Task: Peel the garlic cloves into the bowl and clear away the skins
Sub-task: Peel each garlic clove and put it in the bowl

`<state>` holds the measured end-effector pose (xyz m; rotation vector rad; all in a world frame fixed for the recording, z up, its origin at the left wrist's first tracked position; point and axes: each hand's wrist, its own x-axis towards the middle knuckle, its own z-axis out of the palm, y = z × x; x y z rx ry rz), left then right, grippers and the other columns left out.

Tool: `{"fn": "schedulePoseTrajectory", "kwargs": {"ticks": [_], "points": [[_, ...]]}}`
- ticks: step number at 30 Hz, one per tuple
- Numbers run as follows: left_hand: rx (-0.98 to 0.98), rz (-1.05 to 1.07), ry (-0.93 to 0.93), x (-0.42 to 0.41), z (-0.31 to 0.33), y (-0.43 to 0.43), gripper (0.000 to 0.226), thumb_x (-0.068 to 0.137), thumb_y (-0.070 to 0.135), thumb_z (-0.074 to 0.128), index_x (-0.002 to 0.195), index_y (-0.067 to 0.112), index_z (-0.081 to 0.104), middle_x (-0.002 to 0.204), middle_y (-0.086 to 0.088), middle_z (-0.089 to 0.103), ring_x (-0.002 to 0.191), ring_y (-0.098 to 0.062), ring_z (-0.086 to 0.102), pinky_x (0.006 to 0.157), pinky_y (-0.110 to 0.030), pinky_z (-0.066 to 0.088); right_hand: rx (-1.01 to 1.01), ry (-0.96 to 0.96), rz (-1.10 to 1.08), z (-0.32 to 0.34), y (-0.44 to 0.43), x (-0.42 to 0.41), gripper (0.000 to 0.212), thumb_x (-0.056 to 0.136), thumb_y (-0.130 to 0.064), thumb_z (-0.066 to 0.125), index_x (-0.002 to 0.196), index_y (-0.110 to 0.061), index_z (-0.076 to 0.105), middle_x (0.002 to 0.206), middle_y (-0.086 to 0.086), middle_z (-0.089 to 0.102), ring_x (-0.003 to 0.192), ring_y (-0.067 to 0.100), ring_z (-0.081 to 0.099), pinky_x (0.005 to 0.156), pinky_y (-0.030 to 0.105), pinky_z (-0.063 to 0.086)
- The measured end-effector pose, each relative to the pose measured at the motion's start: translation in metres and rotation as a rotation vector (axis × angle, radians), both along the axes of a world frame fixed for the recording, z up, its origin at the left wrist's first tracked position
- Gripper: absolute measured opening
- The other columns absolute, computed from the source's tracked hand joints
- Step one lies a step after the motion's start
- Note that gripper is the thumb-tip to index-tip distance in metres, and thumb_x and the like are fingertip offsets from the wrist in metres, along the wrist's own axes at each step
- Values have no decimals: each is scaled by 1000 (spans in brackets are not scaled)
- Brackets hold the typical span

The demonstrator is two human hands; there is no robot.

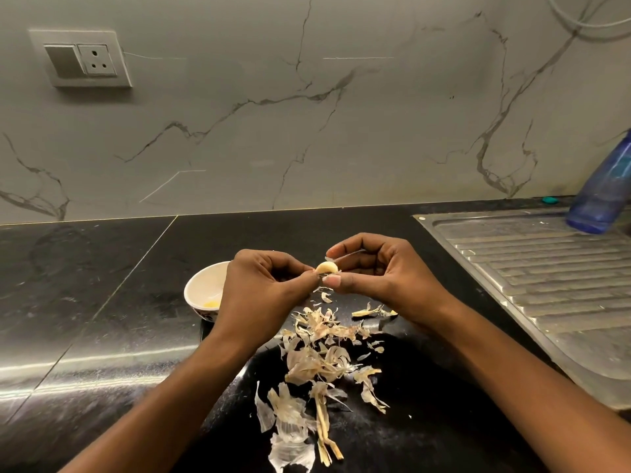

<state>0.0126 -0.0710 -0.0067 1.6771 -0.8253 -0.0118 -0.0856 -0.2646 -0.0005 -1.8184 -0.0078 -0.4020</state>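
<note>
A pale, mostly bare garlic clove [327, 267] is held above the black counter between both hands. My left hand [263, 288] pinches its left end with curled fingers. My right hand [382, 274] pinches it from the right, thumb below and forefinger above, with a strip of skin at the fingertips. A small white bowl [201, 288] stands just left of my left hand, partly hidden by it, with a yellowish clove piece inside. A loose heap of dry garlic skins [317, 363] lies on the counter below the hands, reaching toward the front edge.
A steel sink drainboard [546, 285] fills the right side. A blue plastic bottle [604, 196] stands at its far end, with a small teal cap [549, 200] near the wall. A wall socket [82, 59] sits on the marble backsplash at upper left.
</note>
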Motion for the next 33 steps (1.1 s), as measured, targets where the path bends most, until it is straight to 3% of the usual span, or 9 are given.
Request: {"fn": "schedulePoseTrajectory", "kwargs": {"ticks": [8,13,19,33], "points": [[6,8,-52,-3,0,-1,8,84,17,80,78,13,82,65,-2,74,59,-21,70,58,-28,59,-17,-27,-1,-4,1,2,24,91,-10,78,115,-5,79,101,9,82,93,27,80,83,34,66],[-68,-47,125,-2,1,-2,15,86,-3,74,73,2,78,64,-14,71,58,-24,65,57,-27,56,48,-15,33,-4,3,3,22,96,-3,71,117,0,76,101,14,81,92,29,80,80,32,66],[-170,-111,422,1,4,-2,21,92,-4,68,73,-2,75,69,-19,67,60,-23,61,52,-25,51,245,24,117,-2,4,1,28,92,-10,70,118,1,75,104,23,79,92,28,79,80,31,65],[-184,-144,421,-3,12,-1,24,93,-4,66,70,2,71,66,-16,65,59,-20,60,53,-25,50,545,55,218,-1,5,0,30,97,-9,61,122,-1,75,99,20,75,82,21,76,76,29,65]]}}
